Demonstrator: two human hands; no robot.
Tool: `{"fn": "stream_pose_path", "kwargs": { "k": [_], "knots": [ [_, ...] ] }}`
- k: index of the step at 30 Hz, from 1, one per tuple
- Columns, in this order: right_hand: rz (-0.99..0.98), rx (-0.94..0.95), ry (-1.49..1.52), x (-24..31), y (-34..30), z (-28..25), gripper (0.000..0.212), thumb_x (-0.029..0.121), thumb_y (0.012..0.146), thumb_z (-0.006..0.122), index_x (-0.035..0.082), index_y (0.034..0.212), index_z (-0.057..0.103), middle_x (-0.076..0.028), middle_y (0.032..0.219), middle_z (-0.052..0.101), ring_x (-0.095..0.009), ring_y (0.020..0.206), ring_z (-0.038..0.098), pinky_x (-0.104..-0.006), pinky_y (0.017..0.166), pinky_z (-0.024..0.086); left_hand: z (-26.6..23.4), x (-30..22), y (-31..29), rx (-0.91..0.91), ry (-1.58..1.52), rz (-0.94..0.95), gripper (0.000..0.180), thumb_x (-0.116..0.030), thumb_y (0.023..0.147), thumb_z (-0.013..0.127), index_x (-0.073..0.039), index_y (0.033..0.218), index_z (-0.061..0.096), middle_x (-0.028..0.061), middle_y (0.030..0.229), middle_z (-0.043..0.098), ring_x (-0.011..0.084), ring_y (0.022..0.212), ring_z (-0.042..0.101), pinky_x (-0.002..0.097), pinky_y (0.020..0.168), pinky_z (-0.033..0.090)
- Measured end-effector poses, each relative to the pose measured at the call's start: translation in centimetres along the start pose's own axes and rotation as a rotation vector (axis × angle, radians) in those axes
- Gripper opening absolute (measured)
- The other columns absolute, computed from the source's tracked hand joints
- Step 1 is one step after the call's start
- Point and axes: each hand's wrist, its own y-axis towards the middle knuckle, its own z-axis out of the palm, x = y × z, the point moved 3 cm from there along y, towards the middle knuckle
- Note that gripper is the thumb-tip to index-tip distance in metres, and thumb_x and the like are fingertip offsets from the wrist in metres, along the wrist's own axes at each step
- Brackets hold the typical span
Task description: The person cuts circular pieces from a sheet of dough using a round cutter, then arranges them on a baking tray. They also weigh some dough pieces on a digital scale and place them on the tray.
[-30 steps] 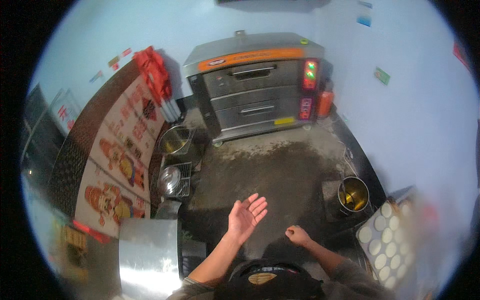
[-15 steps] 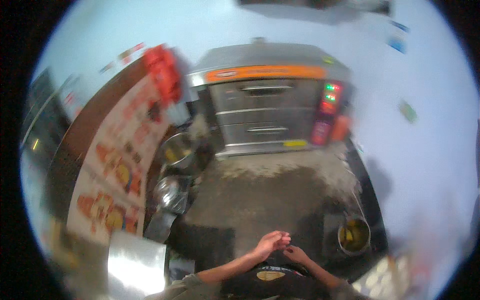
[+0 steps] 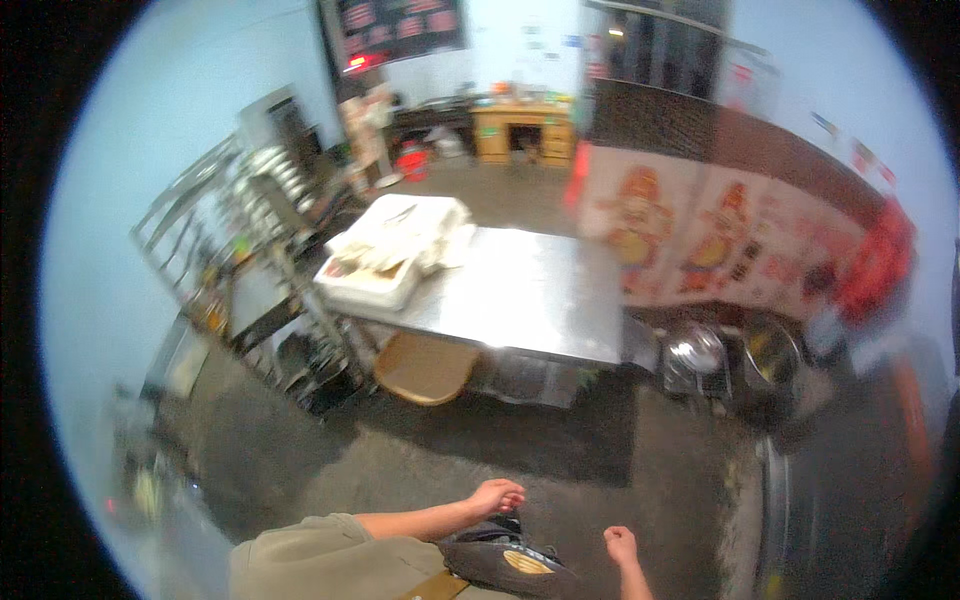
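My left hand (image 3: 498,496) hovers in front of my body with its fingers loosely bent and a little apart, holding nothing. Off to the right, my right hand (image 3: 621,543) is lifted clear of everything, its fingers curled in, with nothing visible in it. Between the two hands lies the dark apron (image 3: 490,568) on my body, with a pale oval print. Ahead stands a shiny steel table (image 3: 540,290), out of reach of both hands. On its left end sits a white box (image 3: 365,290) with pale cloth (image 3: 415,228) heaped over it.
A round-cornered brown stool (image 3: 425,368) is tucked under the table's near edge. A metal rack (image 3: 250,270) with stacked items stands at left. Along the right are a steel pot (image 3: 770,355), a silvery bowl (image 3: 695,350) and a printed panel (image 3: 690,230). A wooden desk (image 3: 525,130) stands far back.
My view has swung left, from the steel oven to the table and room. My hands, close together before, are now apart, the right one farther to the right.
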Motion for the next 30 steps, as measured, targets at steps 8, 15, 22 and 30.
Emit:
{"fn": "stream_pose_path", "kwargs": {
  "k": [8, 15, 22, 30],
  "knots": [
    [-0.411, 0.315, -0.269, 22.6, 3.3, 17.9, 0.027, 0.019, 0.094, 0.070, 0.000, 0.112, 0.070, -0.008, 0.095, 0.073, -0.017, 0.086, 0.069, -0.0331, 0.079, 0.055, -23.9, 2.6, -11.0, -0.539, -0.343, 0.148, 0.023, -0.022, 0.097, 0.065, -0.003, 0.108, 0.067, 0.0085, 0.096, 0.071, 0.0150, 0.076, 0.067, 0.0284, 0.063, 0.058],
    [-0.616, 0.675, -0.389, 45.3, -3.4, 41.2, 0.040, 0.027, 0.097, 0.069, 0.001, 0.127, 0.067, -0.015, 0.121, 0.072, -0.025, 0.112, 0.068, -0.0385, 0.097, 0.053, -53.4, -4.0, -23.6, -0.973, -0.509, 0.358, 0.022, -0.017, 0.094, 0.065, -0.005, 0.112, 0.064, 0.0101, 0.101, 0.066, 0.0204, 0.080, 0.068, 0.0319, 0.057, 0.056],
    [-1.075, 0.703, -0.360, 72.4, -10.2, 60.8, 0.038, 0.025, 0.098, 0.069, 0.000, 0.126, 0.066, -0.017, 0.126, 0.068, -0.025, 0.115, 0.066, -0.0371, 0.100, 0.052, -80.8, -20.6, -38.7, -1.481, -0.299, 0.887, 0.018, -0.022, 0.096, 0.065, -0.007, 0.105, 0.061, 0.0008, 0.077, 0.060, 0.0117, 0.062, 0.056, 0.0286, 0.051, 0.045],
    [-1.377, 0.254, 0.394, 105.9, -14.8, 84.4, 0.049, 0.036, 0.108, 0.048, -0.003, 0.137, 0.055, -0.025, 0.134, 0.055, -0.036, 0.126, 0.051, -0.0451, 0.112, 0.036, -98.3, -41.1, -46.8, -1.928, -0.036, 1.007, 0.062, -0.046, 0.103, 0.053, 0.001, 0.142, 0.048, 0.0181, 0.140, 0.056, 0.0315, 0.129, 0.053, 0.0444, 0.111, 0.038]
  ]
}}
